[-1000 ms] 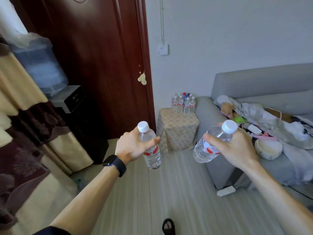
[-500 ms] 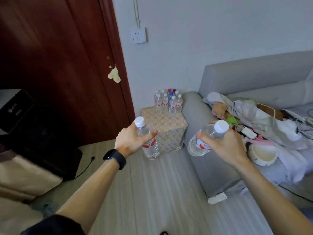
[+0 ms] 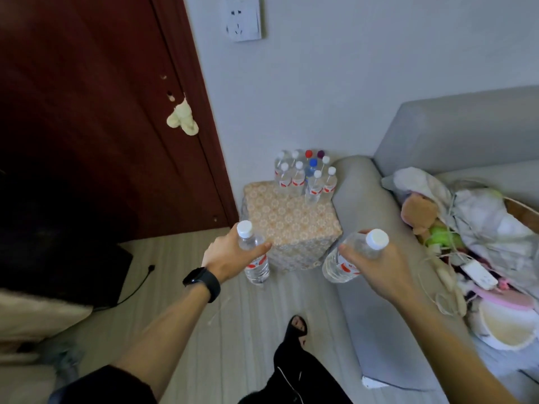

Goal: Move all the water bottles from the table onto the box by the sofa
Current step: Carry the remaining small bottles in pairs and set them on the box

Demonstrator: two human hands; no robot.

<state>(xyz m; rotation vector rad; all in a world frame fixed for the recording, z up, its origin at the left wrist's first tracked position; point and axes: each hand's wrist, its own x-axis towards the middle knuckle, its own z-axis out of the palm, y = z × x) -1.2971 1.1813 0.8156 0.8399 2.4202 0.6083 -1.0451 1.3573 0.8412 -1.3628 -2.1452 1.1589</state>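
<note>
1. In front of the patterned box (image 3: 291,225), the left hand (image 3: 230,253) grips the first bottle (image 3: 256,265) upright around its shoulder. The right hand (image 3: 376,266) grips the second bottle (image 3: 335,265), tilted, near its cap.
2. Grouped bottles (image 3: 304,177) crowd the box's far edge, against the wall.
3. The sofa arm (image 3: 358,199) lies just right of the box, and a dark door (image 3: 87,112) stands to its left.
4. A sandalled foot (image 3: 297,328) is on the floor.

The box (image 3: 291,225) sits on the floor (image 3: 180,252) at 12 o'clock, right beside the sofa (image 3: 358,199) at its 3 o'clock; a bunch of bottles (image 3: 303,177) stands on the box's far side; the left hand (image 3: 230,255) holds a bottle (image 3: 256,266) at the box's 7 o'clock; the right hand (image 3: 376,269) holds a second bottle (image 3: 341,265) at 5 o'clock
</note>
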